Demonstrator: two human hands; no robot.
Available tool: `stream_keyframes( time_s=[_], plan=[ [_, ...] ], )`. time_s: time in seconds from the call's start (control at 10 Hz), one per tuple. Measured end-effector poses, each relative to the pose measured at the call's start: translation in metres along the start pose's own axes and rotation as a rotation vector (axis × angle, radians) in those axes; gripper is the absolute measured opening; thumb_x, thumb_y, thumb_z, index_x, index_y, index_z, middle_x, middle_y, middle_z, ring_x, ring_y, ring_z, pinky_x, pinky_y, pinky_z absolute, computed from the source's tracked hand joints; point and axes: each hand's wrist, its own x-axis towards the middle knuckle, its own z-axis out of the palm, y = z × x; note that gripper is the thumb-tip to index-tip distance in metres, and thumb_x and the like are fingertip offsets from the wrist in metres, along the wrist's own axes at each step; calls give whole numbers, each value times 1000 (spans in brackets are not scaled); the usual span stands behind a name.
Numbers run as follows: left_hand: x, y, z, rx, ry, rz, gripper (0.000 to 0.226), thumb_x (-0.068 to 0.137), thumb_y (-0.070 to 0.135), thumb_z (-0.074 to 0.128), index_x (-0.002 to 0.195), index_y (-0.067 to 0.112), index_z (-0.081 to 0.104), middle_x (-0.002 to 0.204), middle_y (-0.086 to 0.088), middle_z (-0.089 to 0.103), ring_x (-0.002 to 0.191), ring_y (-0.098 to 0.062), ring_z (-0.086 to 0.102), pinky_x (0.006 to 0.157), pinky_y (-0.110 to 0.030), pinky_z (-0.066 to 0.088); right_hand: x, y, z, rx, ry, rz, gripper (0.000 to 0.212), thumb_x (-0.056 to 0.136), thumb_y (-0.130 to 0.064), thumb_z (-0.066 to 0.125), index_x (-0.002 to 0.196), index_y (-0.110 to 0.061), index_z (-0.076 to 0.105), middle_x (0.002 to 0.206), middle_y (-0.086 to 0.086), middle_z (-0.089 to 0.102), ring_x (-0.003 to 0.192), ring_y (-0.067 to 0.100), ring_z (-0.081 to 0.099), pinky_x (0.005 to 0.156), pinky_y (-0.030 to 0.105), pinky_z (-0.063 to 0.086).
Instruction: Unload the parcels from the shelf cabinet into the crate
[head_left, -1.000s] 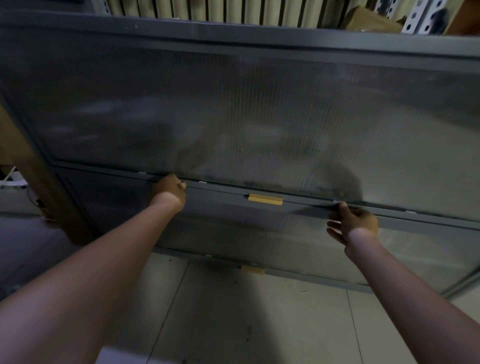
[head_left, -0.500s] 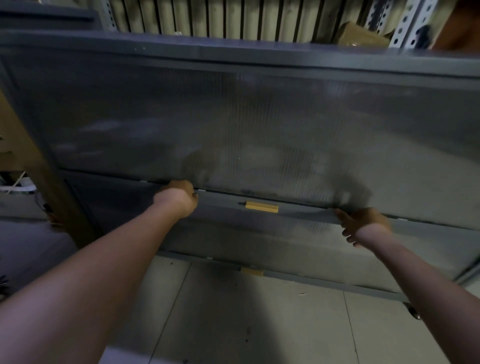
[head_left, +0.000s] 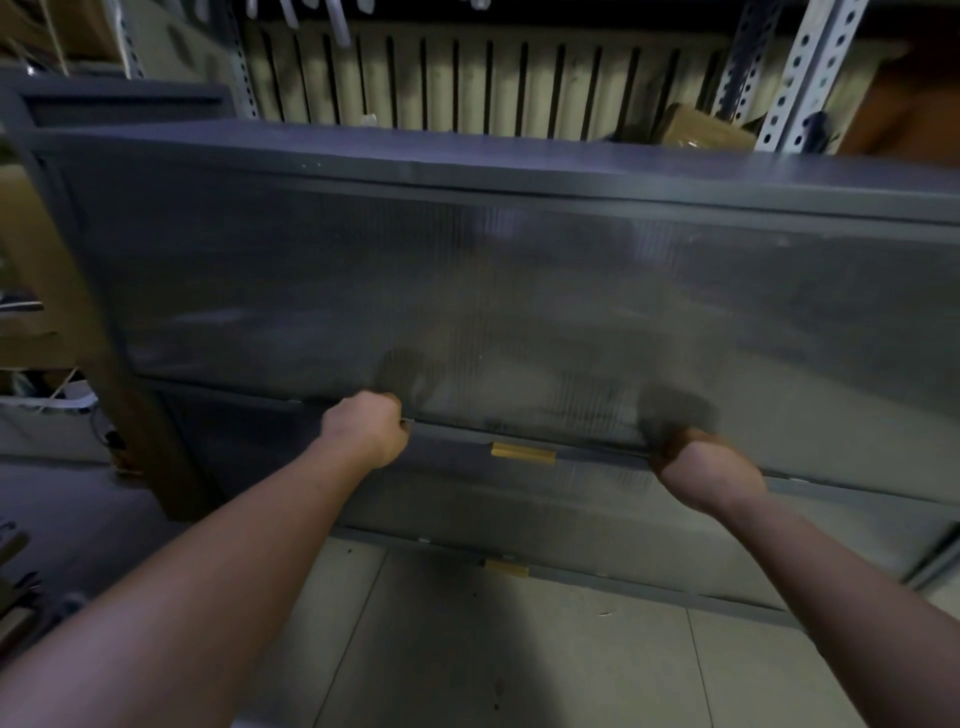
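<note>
Left hand: your left hand (head_left: 363, 431) grips the lower edge of the upper door (head_left: 322, 280), and its fingers (head_left: 388, 404) are curled tight round that edge.
Right hand: your right hand (head_left: 698, 467) holds the same edge further along. Its fingers (head_left: 675, 440) are tucked up under the door, blurred and partly hidden.
Between the hands: a yellow tab (head_left: 523, 453) sits on the grey rail just below the edge, apart from both hands.
Shelf cabinet: the grey shelf cabinet (head_left: 467, 156) stands straight ahead of you, and its ribbed, frosted upper door fills most of the view.
Parcels: pale shapes show dimly through the door, but you cannot tell what they are.
Lower door: a lower door (head_left: 597, 525) of the same kind sits beneath, with a second yellow tab (head_left: 506, 568) at its bottom rail.
Floor: pale floor tiles (head_left: 519, 665) run up to the cabinet's foot.
Room: a corrugated wall (head_left: 467, 83) is behind the cabinet, with perforated metal uprights (head_left: 800, 67) to the right and a cardboard box (head_left: 693, 132) near them.
</note>
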Motion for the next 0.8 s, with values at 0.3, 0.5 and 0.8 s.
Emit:
stream_keyframes(
  time_s=[0.3, 0.5, 0.8],
  plan=[
    [-17, 3, -14, 4, -48, 37, 35, 101, 38, 43, 117, 17, 65, 111, -10, 64, 98, -31, 62, 77, -34, 49, -10, -14, -13, -104, -80, 15, 33, 94, -36, 53, 111, -12, 67, 118, 13, 68, 106, 30, 65, 84, 32, 51],
    [-30, 3, -28, -9, -103, 42, 37, 100, 42, 44, 122, 17, 62, 119, -9, 62, 104, -30, 60, 80, -35, 47, -19, -26, -24, -123, -114, -44, 31, 91, -42, 54, 104, -15, 62, 118, 13, 66, 108, 31, 64, 81, 32, 48],
    [-70, 13, -75, -41, -130, 85, 40, 99, 46, 45, 126, 21, 61, 125, -9, 59, 108, -31, 59, 86, -38, 49, -52, -52, -59, -75, -148, -161, 33, 92, -48, 56, 102, -17, 58, 120, 13, 64, 109, 31, 62, 80, 31, 45]
  ],
)
